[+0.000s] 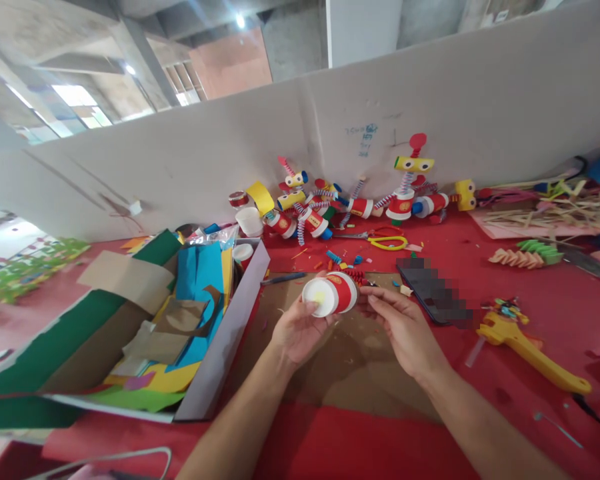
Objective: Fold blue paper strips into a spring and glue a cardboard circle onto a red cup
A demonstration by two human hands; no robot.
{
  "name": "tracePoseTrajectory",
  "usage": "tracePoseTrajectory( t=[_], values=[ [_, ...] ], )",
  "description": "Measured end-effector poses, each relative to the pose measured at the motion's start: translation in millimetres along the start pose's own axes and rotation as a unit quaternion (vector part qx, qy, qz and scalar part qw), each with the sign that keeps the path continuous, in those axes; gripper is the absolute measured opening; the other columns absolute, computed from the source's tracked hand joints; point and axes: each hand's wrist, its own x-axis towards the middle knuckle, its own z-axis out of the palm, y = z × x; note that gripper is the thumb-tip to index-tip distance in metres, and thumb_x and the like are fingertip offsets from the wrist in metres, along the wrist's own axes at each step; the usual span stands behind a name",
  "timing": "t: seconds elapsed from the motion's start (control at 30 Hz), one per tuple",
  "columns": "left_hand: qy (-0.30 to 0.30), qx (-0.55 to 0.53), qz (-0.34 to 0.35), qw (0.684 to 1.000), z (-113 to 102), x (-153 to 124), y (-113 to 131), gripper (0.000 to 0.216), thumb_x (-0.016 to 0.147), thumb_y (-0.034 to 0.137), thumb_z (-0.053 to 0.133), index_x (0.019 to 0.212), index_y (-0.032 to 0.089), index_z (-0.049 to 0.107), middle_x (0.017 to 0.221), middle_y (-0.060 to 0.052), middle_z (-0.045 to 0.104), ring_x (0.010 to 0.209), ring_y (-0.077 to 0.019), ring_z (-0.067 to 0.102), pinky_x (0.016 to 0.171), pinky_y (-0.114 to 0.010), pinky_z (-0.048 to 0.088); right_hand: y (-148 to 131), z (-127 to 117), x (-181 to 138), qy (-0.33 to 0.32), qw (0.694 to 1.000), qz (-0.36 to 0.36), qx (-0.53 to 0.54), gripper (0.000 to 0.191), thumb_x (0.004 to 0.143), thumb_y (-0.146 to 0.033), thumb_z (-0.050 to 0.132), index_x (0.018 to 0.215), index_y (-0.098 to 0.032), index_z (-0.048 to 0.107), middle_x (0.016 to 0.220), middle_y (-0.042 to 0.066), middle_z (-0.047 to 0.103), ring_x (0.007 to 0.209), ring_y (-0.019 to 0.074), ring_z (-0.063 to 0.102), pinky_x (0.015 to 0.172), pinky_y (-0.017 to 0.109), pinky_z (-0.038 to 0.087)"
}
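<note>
My left hand (295,330) is wrapped around a small red and white paper cup (330,294), held on its side with the white bottom facing me. My right hand (405,327) has its fingers pressed together at the cup's right end, pinching a red folded paper spring (355,275) that sticks out there. Both hands hover over a brown cardboard sheet (350,373) lying on the red table (530,313).
A cardboard box (220,363) of coloured paper scraps sits to the left. Several paper-cup robot figures (405,193) line the white partition behind. Yellow-handled scissors (387,241), a dark phone (435,293) and a yellow glue gun (530,347) lie to the right.
</note>
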Motion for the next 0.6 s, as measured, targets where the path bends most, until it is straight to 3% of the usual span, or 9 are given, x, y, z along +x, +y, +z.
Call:
tracePoseTrajectory(
  t=[0.13, 0.23, 0.4, 0.6],
  values=[
    [0.014, 0.11, 0.082, 0.99, 5, -2, -6, 0.081, 0.056, 0.021, 0.075, 0.128, 0.026, 0.037, 0.122, -0.008, 0.053, 0.112, -0.0256, 0.05, 0.096, -0.041, 0.038, 3, 2, 2, 0.019, 1.0, 0.004, -0.006, 0.033, 0.068, -0.033, 0.071, 0.098, -0.021, 0.067, 0.1, 0.005, 0.07, 0.092, 0.0209, 0.062, 0.085, 0.037, 0.046],
    [0.019, 0.265, 0.161, 0.951, 9, -4, -11, 0.103, 0.046, 0.015, 0.083, 0.13, 0.032, 0.026, 0.127, -0.008, 0.049, 0.116, -0.0265, 0.048, 0.099, -0.041, 0.036, 7, 0, 4, 0.052, 0.998, -0.008, -0.022, 0.037, 0.068, -0.031, 0.071, 0.103, -0.022, 0.064, 0.11, 0.006, 0.066, 0.101, 0.0228, 0.059, 0.087, 0.038, 0.045],
    [0.017, 0.384, 0.225, 0.895, 10, -6, -12, 0.103, 0.046, 0.02, 0.084, 0.129, 0.029, 0.024, 0.129, -0.011, 0.046, 0.121, -0.028, 0.044, 0.101, -0.042, 0.033, 15, -6, 7, 0.082, 0.991, -0.062, -0.089, 0.027, 0.074, -0.027, 0.064, 0.1, -0.021, 0.062, 0.104, 0.006, 0.065, 0.096, 0.0209, 0.06, 0.084, 0.036, 0.045],
    [0.058, 0.404, 0.234, 0.882, 7, -6, -8, 0.106, 0.046, 0.02, 0.084, 0.135, 0.027, 0.027, 0.128, -0.011, 0.047, 0.119, -0.0288, 0.044, 0.102, -0.042, 0.031, 6, -11, 8, 0.151, 0.964, -0.138, -0.171, 0.023, 0.073, -0.027, 0.063, 0.095, -0.02, 0.061, 0.095, 0.005, 0.065, 0.088, 0.0188, 0.061, 0.083, 0.036, 0.046]
  ],
)
